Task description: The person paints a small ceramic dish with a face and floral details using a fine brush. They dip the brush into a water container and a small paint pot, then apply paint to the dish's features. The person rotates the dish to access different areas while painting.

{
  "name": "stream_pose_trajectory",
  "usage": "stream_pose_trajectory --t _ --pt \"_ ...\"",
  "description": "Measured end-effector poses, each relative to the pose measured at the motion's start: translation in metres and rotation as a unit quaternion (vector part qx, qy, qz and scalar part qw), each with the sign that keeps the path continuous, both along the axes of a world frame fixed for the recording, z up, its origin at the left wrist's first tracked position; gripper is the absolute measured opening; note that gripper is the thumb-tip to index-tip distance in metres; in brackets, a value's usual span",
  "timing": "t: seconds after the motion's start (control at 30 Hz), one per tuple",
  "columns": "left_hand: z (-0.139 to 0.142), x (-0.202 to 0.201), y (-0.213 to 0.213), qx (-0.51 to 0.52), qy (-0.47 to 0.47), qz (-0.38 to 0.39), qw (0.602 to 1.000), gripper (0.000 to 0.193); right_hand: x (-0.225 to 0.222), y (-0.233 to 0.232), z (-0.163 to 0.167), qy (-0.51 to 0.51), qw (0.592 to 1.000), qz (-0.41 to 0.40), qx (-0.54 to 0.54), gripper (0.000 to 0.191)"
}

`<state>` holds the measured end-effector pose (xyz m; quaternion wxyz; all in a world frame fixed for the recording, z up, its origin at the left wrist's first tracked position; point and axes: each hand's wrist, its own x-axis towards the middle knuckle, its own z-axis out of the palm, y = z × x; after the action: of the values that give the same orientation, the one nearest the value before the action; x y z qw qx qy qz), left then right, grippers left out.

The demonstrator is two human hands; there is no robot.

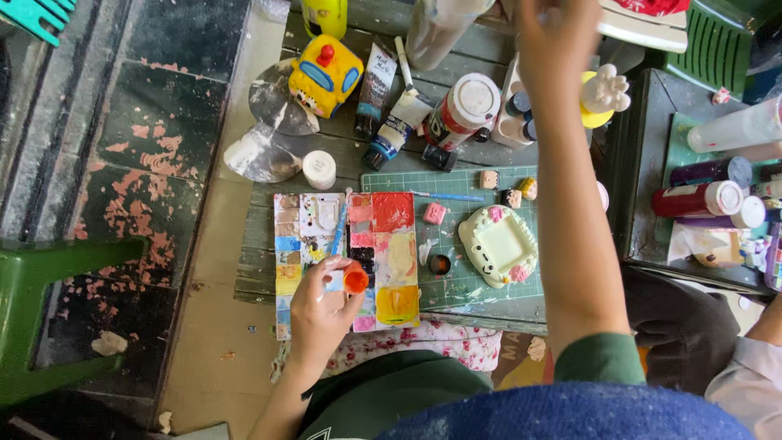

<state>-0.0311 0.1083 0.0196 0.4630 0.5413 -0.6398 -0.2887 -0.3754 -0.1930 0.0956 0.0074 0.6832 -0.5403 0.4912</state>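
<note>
My left hand [319, 314] is shut on a small paint bottle with an orange cap [350, 281], held over a paint-smeared palette [391, 244]. A blue-handled brush [339, 230] lies on the palette. To the right, a cream clay frame with pink trims [498, 244] rests on a green cutting mat [456, 285]. A small open pot [440, 264] sits beside it. My right arm stretches across the mat to the far side of the table. My right hand [558, 28] is blurred at the top edge, so its grip is unclear.
A yellow toy figure [326, 73], paint tubes [375, 81] and a white-capped paint bottle [460, 110] crowd the far side. More bottles [705, 200] stand on a second table at right. Another person's sleeve [749, 379] is at lower right. A green chair [49, 310] is at left.
</note>
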Motion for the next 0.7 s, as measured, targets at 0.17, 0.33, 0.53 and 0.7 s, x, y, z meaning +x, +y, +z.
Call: stream_pose_trajectory --t 0.17,0.33,0.53,0.7 --pt "0.001 -0.028 -0.01 -0.027 -0.02 -0.044 0.998 0.06 0.028 0.212 -0.016 -0.26 0.954 0.064 0.138 0.006" --pt "0.005 -0.053 -0.016 -0.06 -0.029 -0.102 0.993 0.062 0.066 0.333 -0.031 -0.317 0.916 0.108 0.223 0.008" --pt "0.01 -0.073 -0.008 -0.066 -0.056 -0.125 0.988 0.063 0.064 0.35 -0.024 -0.012 0.982 0.083 0.167 0.022" --pt "0.014 -0.08 -0.005 -0.061 -0.053 -0.144 0.986 0.061 0.065 0.338 -0.011 0.05 0.98 0.1 0.166 0.029"
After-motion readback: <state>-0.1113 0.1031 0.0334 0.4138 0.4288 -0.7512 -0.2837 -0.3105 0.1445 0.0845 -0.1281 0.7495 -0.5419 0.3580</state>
